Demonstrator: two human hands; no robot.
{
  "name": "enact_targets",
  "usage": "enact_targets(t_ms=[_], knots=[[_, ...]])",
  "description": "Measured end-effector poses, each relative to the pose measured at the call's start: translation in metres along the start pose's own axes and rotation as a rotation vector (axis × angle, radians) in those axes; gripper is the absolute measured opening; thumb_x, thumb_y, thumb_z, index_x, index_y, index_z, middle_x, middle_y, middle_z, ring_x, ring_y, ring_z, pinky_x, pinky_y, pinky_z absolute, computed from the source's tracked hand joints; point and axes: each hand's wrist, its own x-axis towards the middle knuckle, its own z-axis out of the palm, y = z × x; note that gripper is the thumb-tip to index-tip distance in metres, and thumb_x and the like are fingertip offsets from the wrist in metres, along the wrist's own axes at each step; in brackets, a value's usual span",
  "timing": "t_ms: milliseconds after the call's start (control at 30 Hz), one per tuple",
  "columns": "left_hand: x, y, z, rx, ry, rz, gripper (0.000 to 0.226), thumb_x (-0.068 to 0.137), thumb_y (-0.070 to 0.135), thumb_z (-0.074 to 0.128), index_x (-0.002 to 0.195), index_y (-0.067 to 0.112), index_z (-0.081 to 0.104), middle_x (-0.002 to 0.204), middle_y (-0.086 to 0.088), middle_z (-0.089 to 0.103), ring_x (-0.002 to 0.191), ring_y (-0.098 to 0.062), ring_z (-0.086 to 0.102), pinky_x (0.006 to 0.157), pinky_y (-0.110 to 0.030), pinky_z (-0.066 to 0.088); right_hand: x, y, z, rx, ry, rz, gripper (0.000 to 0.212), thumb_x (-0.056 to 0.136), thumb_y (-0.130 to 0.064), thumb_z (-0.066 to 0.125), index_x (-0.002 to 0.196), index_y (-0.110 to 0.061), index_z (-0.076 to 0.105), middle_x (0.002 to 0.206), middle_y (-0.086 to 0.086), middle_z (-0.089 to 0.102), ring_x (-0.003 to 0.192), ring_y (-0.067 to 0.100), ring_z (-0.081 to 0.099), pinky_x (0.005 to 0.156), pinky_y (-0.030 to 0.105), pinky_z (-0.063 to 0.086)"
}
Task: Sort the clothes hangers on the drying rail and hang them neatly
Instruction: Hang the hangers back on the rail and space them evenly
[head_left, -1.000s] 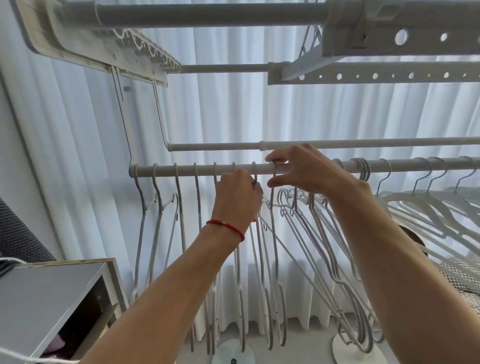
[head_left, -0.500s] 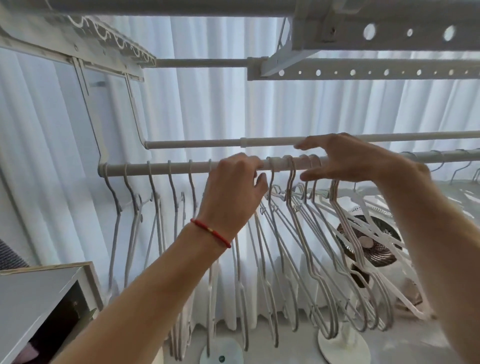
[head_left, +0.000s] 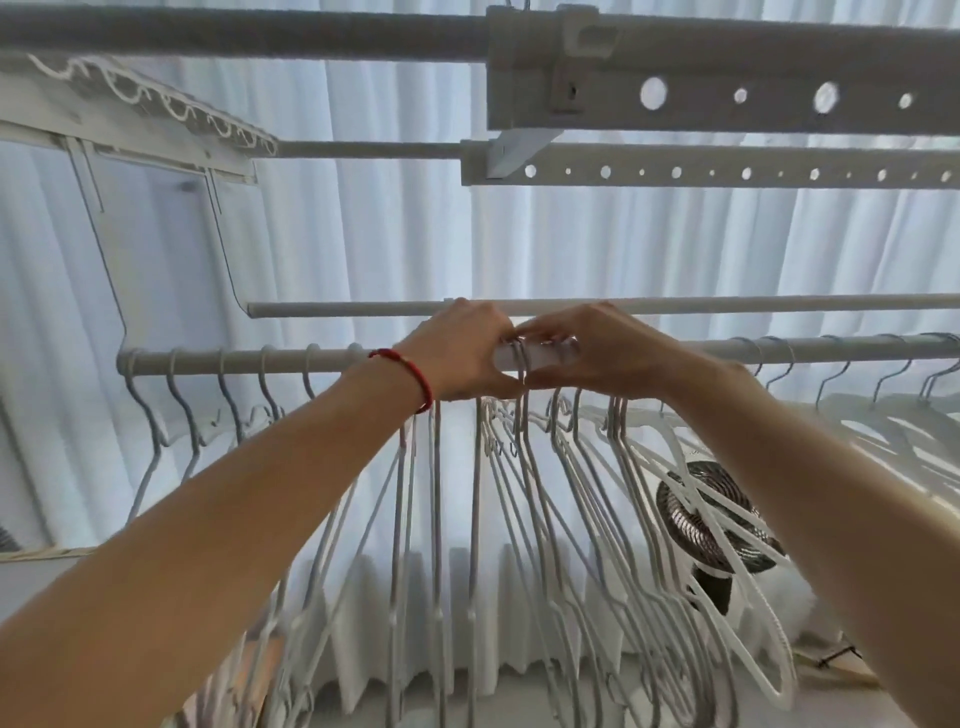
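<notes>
A grey drying rail (head_left: 291, 359) runs across the view with several white hangers on it. Spaced hangers (head_left: 189, 415) hang at the left, a crowded bunch (head_left: 582, 519) hangs in the middle, and more hangers (head_left: 883, 405) sit at the right. My left hand (head_left: 462, 353), with a red wrist band, and my right hand (head_left: 597, 353) meet at the rail's middle. Both pinch the hook of one hanger (head_left: 521, 364) between their fingertips. The rail behind the hands is hidden.
A second thinner rail (head_left: 727, 305) runs just behind the hands. Perforated rack bars (head_left: 727, 171) and a thick pole (head_left: 260, 36) hang overhead. White curtains (head_left: 363, 234) fill the background. A fan (head_left: 711, 535) stands low at the right behind the hangers.
The view has tilted up and closed in. My hands have come together at the rail's middle, both now pinching one hanger hook; before, my right hand was spread further right over the bunch.
</notes>
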Motion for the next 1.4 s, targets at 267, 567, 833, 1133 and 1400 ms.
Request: enact_targets(t_ms=[267, 567, 833, 1133, 1400], knots=[[-0.007, -0.002, 0.002, -0.088, 0.042, -0.056, 0.019, 0.073, 0.037, 0.080, 0.083, 0.023, 0.073, 0.070, 0.007, 0.063, 0.064, -0.005, 0.054, 0.060, -0.026, 0.038, -0.004, 0.009, -0.003, -0.012, 0.009, -0.033, 0.043, 0.079, -0.040, 0.081, 0.121, -0.033, 0.071, 0.102, -0.013, 0.072, 0.090, 0.008, 0.066, 0.081, 0.030, 0.053], [-0.011, -0.002, -0.001, -0.108, 0.035, -0.104, 0.048, 0.072, 0.034, 0.083, 0.115, 0.018, 0.070, 0.104, 0.002, 0.070, 0.096, -0.018, 0.064, 0.088, -0.039, 0.054, -0.003, 0.006, -0.002, -0.091, 0.007, -0.094, 0.057, 0.081, -0.043, 0.082, 0.133, -0.031, 0.063, 0.119, -0.005, 0.072, 0.095, 0.014, 0.066, 0.086, 0.037, 0.055], [-0.011, -0.004, 0.002, -0.175, 0.066, -0.108, 0.053, 0.071, 0.039, 0.087, 0.117, 0.021, 0.071, 0.107, 0.004, 0.071, 0.100, -0.014, 0.064, 0.088, -0.029, 0.052, -0.009, 0.014, -0.008, -0.075, 0.022, -0.071, 0.055, 0.080, -0.045, 0.083, 0.128, -0.025, 0.068, 0.109, -0.004, 0.073, 0.096, 0.016, 0.068, 0.089, 0.042, 0.056], [-0.005, -0.002, 0.007, -0.174, 0.078, -0.077, 0.049, 0.071, 0.038, 0.085, 0.116, 0.023, 0.072, 0.096, 0.006, 0.070, 0.089, -0.014, 0.060, 0.080, -0.030, 0.050, -0.011, 0.019, -0.009, -0.052, 0.030, -0.065, 0.056, 0.079, -0.043, 0.084, 0.129, -0.025, 0.068, 0.111, -0.006, 0.073, 0.099, 0.012, 0.067, 0.091, 0.035, 0.055], [-0.007, -0.007, 0.007, -0.179, 0.058, -0.072, 0.074, 0.070, 0.046, 0.086, 0.136, 0.026, 0.059, 0.115, 0.005, 0.068, 0.100, -0.013, 0.059, 0.088, -0.029, 0.047, -0.013, 0.022, -0.011, -0.016, 0.017, -0.041, 0.068, 0.075, -0.043, 0.088, 0.137, -0.029, 0.063, 0.119, -0.003, 0.071, 0.106, 0.012, 0.065, 0.096, 0.029, 0.050]])
